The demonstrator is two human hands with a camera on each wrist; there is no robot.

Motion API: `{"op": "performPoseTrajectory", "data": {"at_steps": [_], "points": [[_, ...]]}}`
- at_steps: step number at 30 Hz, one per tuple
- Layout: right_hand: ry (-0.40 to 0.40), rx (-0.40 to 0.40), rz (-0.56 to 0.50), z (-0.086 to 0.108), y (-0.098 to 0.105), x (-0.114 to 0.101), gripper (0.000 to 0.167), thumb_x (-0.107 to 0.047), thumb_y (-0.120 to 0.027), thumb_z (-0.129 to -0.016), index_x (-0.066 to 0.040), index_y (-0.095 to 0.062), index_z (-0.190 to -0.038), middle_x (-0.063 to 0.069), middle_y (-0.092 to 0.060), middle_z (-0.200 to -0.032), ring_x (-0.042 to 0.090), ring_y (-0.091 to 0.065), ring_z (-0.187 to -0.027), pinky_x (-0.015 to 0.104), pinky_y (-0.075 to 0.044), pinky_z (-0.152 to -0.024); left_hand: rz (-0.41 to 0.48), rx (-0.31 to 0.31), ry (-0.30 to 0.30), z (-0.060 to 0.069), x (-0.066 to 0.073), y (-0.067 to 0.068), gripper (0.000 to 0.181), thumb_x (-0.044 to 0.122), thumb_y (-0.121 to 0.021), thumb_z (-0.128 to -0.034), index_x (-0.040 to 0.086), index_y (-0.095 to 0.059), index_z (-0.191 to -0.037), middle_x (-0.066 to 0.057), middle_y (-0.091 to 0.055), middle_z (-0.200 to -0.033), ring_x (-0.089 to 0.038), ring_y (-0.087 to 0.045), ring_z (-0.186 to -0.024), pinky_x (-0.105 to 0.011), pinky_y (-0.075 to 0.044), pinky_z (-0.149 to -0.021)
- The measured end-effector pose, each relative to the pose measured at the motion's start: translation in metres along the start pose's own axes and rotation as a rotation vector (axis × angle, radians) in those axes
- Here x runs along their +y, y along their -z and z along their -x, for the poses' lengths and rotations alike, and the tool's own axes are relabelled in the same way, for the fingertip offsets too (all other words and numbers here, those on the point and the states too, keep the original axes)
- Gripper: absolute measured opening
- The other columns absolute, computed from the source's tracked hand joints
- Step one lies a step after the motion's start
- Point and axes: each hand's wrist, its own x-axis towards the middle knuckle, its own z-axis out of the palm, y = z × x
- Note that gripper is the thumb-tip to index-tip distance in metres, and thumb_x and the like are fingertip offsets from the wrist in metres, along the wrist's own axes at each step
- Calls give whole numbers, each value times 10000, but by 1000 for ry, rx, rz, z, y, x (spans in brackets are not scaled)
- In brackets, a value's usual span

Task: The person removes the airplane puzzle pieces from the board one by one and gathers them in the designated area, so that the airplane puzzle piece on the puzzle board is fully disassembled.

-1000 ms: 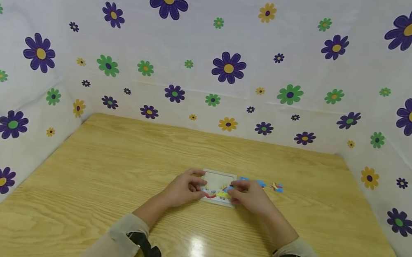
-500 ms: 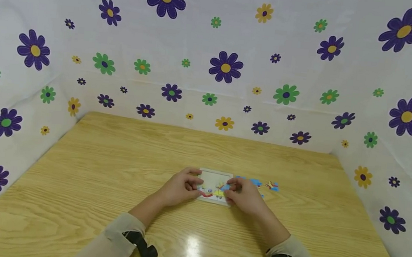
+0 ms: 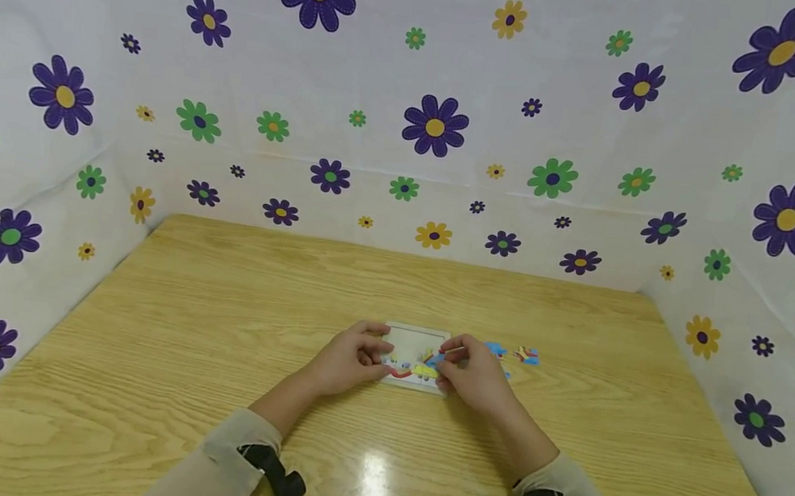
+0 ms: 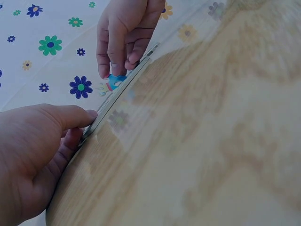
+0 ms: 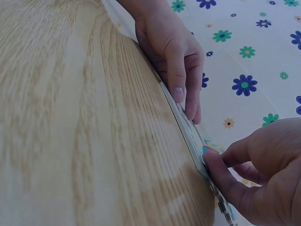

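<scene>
In the head view a pale, shallow puzzle tray (image 3: 417, 338) lies flat on the table, with coloured picture pieces along its near part. My left hand (image 3: 347, 361) holds the tray's left edge, thumb on top and a finger against the side in the left wrist view. Over the tray's right side, my right hand (image 3: 477, 374) pinches a small blue and red puzzle piece (image 4: 115, 82) between thumb and fingers. That piece stands tilted just above the tray in the left wrist view. The right hand covers the tray's right edge in the head view.
Several loose blue puzzle pieces (image 3: 527, 355) lie right of the tray, some partly behind the right hand. The wooden table (image 3: 220, 295) meets a white flower-print cloth (image 3: 359, 53) at the back and both sides. Each wrist carries a black camera mount (image 3: 284, 485).
The head view has shifted slightly. My right fingers have risen a little at the tray's right edge and now hide a loose blue piece behind them. The left hand keeps its place.
</scene>
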Motion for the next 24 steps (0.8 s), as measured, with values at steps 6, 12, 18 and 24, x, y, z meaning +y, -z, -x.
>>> {"op": "performPoseTrajectory", "data": {"at_steps": [6,12,18,24], "points": [[0,-8,-34,0,1,1,204,14,-599,-971,28,-588,-1174,183,-592,-1083,154,-693,-738,271,-599,-695,8,-1,4,1,-1,-1,345,126,-757,-896,-8,-695,-1207,-111,-486,-1463,-92,-598,-851,-192,-516,-754],[1,-28,-82,-1,2,1,193,28,-572,-984,46,-576,-1176,186,-585,-1051,170,-691,-755,270,-602,-720,1,-6,10,1,1,0,336,115,-749,-901,0,-694,-1211,-84,-478,-1465,-93,-592,-866,-190,-515,-755],[6,-47,-97,-1,4,0,211,26,-575,-984,56,-571,-1193,188,-591,-1016,182,-691,-778,270,-602,-740,2,-12,-3,2,2,1,334,107,-744,-904,-20,-692,-1209,-101,-462,-1481,-89,-592,-879,-195,-518,-754],[4,-62,-113,-1,6,0,225,14,-583,-984,65,-574,-1203,169,-594,-988,174,-696,-786,258,-598,-752,11,-15,12,1,0,0,333,111,-752,-898,-9,-696,-1204,-89,-463,-1483,-103,-597,-888,-193,-516,-753]]}}
